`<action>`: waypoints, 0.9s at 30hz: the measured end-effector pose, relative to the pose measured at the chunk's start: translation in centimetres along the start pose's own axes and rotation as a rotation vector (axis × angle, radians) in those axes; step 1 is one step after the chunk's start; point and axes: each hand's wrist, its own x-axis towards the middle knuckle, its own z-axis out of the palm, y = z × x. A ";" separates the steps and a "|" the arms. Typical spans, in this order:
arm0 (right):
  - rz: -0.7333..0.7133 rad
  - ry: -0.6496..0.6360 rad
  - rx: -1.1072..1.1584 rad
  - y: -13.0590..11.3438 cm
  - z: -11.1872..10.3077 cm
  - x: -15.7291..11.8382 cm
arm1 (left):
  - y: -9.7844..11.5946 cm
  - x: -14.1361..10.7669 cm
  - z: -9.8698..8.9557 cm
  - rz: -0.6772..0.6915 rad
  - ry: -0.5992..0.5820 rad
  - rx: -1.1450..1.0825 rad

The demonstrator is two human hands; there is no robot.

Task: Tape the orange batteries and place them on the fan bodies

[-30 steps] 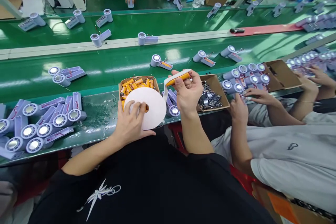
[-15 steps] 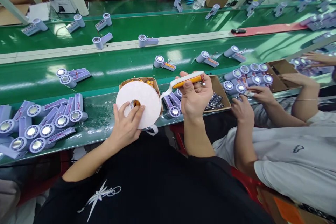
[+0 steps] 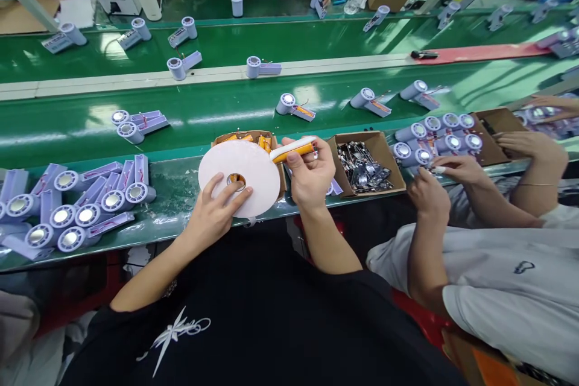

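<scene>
My left hand (image 3: 215, 208) grips a wide roll of white tape (image 3: 257, 178), its fingers lying over the face beside the core hole. Held in my right hand (image 3: 312, 178) is an orange cylindrical battery (image 3: 296, 151) with a strip of white tape (image 3: 289, 148) along its upper side. The battery's near end is right at the roll's edge, and the fingers cover its far end. Behind the roll, partly hidden, stands a cardboard box (image 3: 277, 139) with more orange batteries (image 3: 265, 143) in it. Some lilac housings (image 3: 333, 188) show just past my right wrist.
Lilac fan housings (image 3: 85, 214) crowd the bench on the left. A box of small metallic parts (image 3: 364, 166) stands at the right. Beside it, a co-worker's hands (image 3: 429, 193) handle a small part. The green conveyor (image 3: 217, 102) runs across, carrying several housings.
My right hand has moved left and slightly down, bringing the battery up against the roll. The loose tape between them has shortened. Across the line, a person's hand now reaches to a housing.
</scene>
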 end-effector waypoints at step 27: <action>-0.114 -0.058 -0.069 1.8 -5.2 8.1 | -26.1 11.6 1.1 -0.452 -0.204 0.197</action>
